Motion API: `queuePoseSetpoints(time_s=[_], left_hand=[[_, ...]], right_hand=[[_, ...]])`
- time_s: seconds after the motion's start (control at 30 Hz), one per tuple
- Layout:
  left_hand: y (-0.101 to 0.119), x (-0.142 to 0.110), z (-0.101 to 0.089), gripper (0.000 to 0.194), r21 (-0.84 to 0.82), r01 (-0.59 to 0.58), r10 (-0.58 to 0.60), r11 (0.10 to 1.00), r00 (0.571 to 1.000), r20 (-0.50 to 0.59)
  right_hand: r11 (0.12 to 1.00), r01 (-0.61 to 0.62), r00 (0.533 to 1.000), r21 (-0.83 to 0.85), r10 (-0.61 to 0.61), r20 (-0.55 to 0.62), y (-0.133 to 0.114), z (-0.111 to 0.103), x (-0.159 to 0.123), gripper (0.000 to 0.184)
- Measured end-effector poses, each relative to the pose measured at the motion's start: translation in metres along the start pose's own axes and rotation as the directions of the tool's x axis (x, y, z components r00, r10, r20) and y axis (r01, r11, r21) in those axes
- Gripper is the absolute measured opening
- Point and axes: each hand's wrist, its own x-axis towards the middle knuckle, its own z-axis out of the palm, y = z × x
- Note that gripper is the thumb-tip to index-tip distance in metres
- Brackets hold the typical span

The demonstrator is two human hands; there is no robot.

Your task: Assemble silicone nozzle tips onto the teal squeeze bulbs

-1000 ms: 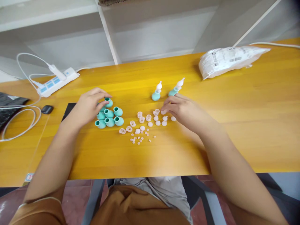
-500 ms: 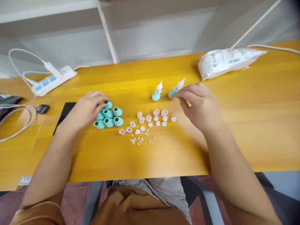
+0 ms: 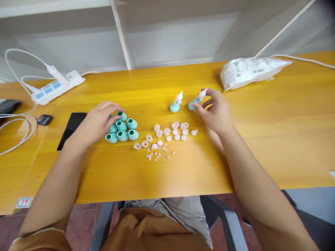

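Now, left hand [image 3: 98,120] over teal bulbs [image 3: 122,127]; right hand [image 3: 217,111] at white-tipped bulb [image 3: 198,99]; neither grip's hold is clear.

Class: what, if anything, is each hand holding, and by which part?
It cannot be told. The right hand is at the right white-tipped bulb, thumb by its teal base; the left hand is at the open bulbs.

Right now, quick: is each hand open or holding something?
Left hand: open, at the teal bulbs; contact can't be told.
Right hand: at the rightmost bulb; grip can't be told.
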Motion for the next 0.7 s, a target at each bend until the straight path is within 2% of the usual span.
queuePoseSetpoints(time_s=[0.07, 0.17, 0.27, 0.3, 0.33, 0.37, 0.43, 0.47, 0.5, 0.57, 0.63, 0.7], left_hand=[[-0.003, -0.001, 0.0, 0.035, 0.0, 0.015, -0.015, 1.0, 0.998, -0.068], [-0.005, -0.005, -0.002, 0.031, 0.012, -0.008, 0.011, 1.0, 0.957, -0.29], [0.016, -0.014, -0.005, 0.018, 0.006, -0.118, 0.101, 0.993, 0.821, -0.562], [0.029, -0.019, -0.005, 0.014, -0.028, -0.152, 0.102, 0.988, 0.777, -0.621], [0.045, -0.024, -0.004, 0.012, -0.079, -0.162, 0.073, 0.984, 0.759, -0.647], [0.062, -0.03, -0.002, 0.012, -0.145, -0.143, 0.022, 0.979, 0.783, -0.622], [0.095, -0.041, 0.009, 0.024, -0.315, -0.107, -0.033, 0.943, 0.911, -0.41], [0.109, -0.046, 0.017, 0.032, -0.428, -0.093, -0.033, 0.899, 0.96, -0.28], [0.119, -0.051, 0.027, 0.037, -0.533, -0.05, -0.051, 0.845, 0.984, -0.173], [0.131, -0.058, 0.046, 0.048, -0.701, 0.057, -0.089, 0.711, 0.996, -0.009], [0.134, -0.062, 0.063, 0.054, -0.82, 0.143, -0.07, 0.554, 0.99, 0.125], [0.131, -0.065, 0.075, 0.058, -0.907, 0.182, -0.083, 0.38, 0.983, 0.162]], right_hand=[[0.998, -0.064, 0.998, 0.013, 0.064, 0.005, 0.001, 0.007, 0.003, 0.026], [0.99, -0.126, 0.987, 0.069, 0.132, -0.09, -0.004, 0.007, 0.007, 0.018], [0.948, -0.122, 0.957, 0.294, 0.191, -0.219, -0.021, -0.007, 0.007, 0.022], [0.912, -0.116, 0.957, 0.392, 0.208, -0.201, -0.031, -0.012, 0.005, 0.025], [0.868, -0.102, 0.966, 0.486, 0.202, -0.159, -0.042, -0.017, 0.001, 0.028], [0.822, -0.105, 0.981, 0.559, 0.178, -0.077, -0.054, -0.021, -0.004, 0.031], [0.746, -0.177, 0.981, 0.641, 0.08, 0.178, -0.08, -0.025, -0.019, 0.038], [0.705, -0.237, 0.952, 0.668, 0.032, 0.304, -0.092, -0.024, -0.028, 0.04], [0.664, -0.299, 0.908, 0.686, -0.023, 0.418, -0.104, -0.022, -0.037, 0.04], [0.595, -0.374, 0.821, 0.711, -0.145, 0.553, -0.123, -0.014, -0.054, 0.037], [0.558, -0.387, 0.755, 0.734, -0.265, 0.6, -0.137, -0.004, -0.069, 0.035], [0.576, -0.354, 0.742, 0.736, -0.306, 0.596, -0.144, 0.003, -0.079, 0.031]])
